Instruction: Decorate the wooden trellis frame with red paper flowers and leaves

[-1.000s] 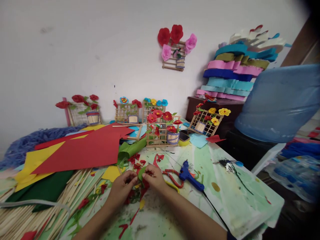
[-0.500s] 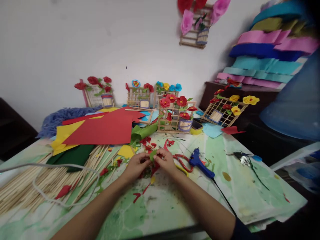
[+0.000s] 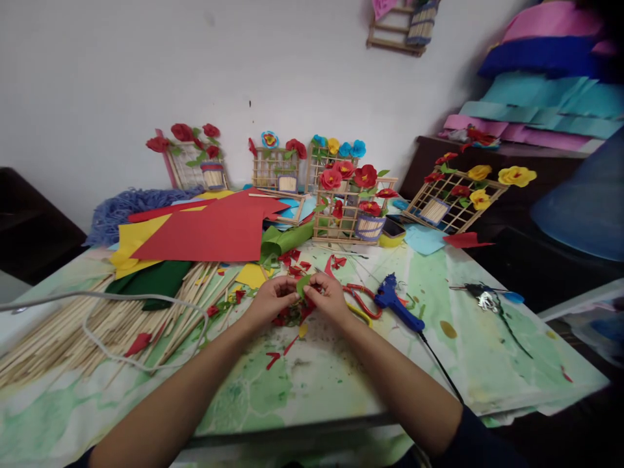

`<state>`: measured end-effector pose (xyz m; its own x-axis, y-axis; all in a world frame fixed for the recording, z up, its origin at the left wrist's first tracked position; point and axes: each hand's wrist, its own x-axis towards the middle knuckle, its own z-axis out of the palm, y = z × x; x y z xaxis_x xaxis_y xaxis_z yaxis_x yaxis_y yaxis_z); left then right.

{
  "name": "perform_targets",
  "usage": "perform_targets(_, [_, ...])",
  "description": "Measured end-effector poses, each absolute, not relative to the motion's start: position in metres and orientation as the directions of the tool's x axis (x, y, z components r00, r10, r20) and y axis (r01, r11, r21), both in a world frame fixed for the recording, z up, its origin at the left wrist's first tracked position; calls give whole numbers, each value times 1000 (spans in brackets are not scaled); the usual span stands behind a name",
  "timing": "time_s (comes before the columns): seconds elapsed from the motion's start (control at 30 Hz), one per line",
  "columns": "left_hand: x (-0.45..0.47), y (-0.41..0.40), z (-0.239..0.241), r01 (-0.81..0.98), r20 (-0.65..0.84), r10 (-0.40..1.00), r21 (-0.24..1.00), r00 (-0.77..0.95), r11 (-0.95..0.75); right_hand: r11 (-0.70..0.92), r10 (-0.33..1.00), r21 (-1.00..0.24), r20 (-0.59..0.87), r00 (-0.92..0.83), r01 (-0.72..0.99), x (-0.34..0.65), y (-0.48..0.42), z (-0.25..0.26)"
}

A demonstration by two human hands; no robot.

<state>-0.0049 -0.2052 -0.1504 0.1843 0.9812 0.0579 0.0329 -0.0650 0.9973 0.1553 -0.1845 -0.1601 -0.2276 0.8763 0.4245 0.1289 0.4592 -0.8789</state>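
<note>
My left hand (image 3: pixel 270 301) and my right hand (image 3: pixel 329 298) meet over the middle of the table (image 3: pixel 341 383), fingers pinched together on a small green paper leaf (image 3: pixel 303 284) with red paper bits under it. Loose red petal scraps (image 3: pixel 292 261) lie just beyond my fingers. Red-handled scissors (image 3: pixel 359 301) and a blue glue gun (image 3: pixel 400 307) rest immediately right of my right hand.
Bamboo sticks (image 3: pixel 97 325) and a white cord (image 3: pixel 112 318) cover the left side. Red, yellow and green felt sheets (image 3: pixel 205 234) lie behind. Several stick frames with paper flowers (image 3: pixel 353 208) stand along the wall. Keys (image 3: pixel 485 298) lie at the right; a blue water bottle (image 3: pixel 585 208) is beyond.
The view has tilted down and pulled back, so my forearms show more. Both hands stay together on the green leaf, with only small finger movements.
</note>
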Motion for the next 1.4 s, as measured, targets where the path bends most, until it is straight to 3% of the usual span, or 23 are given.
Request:
perform_targets(0.4, [-7,-204,-154,65,6,995,998,98,-12,363,931,-925,356,-79,109,156,-186,-154])
perform_targets(0.6, [-6,-204,-152,54,-22,998,998,66,19,349,935,-931,339,-104,105,153,-186,-157])
perform_targets(1.13, [-3,-209,-145,16,-71,982,997,176,69,341,934,-921,309,-182,186,151,-185,-166])
perform_targets(1.4, [-6,-208,-148,122,-70,990,991,123,54,342,933,-932,322,-157,119,156,-184,-165])
